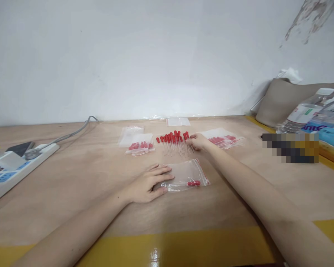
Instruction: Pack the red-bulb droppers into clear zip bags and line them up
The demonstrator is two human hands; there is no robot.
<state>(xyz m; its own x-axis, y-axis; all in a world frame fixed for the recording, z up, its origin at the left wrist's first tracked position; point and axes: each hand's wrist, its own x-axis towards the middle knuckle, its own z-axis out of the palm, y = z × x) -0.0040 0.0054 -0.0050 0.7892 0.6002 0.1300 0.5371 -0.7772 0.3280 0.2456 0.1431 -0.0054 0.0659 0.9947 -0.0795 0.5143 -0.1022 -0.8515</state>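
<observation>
My left hand [149, 182] lies on the wooden table [72, 185], fingers and thumb pinching the open left end of a clear zip bag [187, 175] that has a few red LEDs [194, 183] inside. My right hand [198, 141] reaches farther out, fingers closed at the right edge of a loose row of red LEDs [172, 140] with thin wire legs. What the fingers hold is too small to make out.
A filled bag of red LEDs [140, 147] and an empty bag [130, 134] lie left of the row; another filled bag [224, 139] lies right. A white power strip [13, 168] with cable sits far left. Water bottles [308, 115] and a beige bag [284, 100] stand at the right.
</observation>
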